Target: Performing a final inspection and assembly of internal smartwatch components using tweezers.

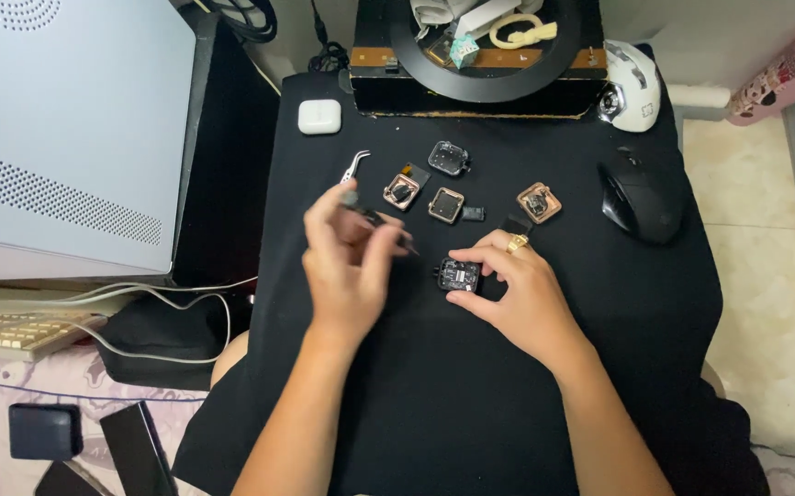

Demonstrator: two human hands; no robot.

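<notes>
Left hand point(347, 262) pinches thin dark tool point(381, 223), tip near small black module point(459, 275) on black cloth point(434, 395). Right hand point(517, 285) clamps module at edges. Risk: tool slips, scratches module; loose copper frames point(446, 205) just behind may scatter if knocked.

Small square module point(459, 275) lies on the mat point(471, 395), tweezers point(354, 166) behind-left, mouse point(642, 197) right.
</notes>
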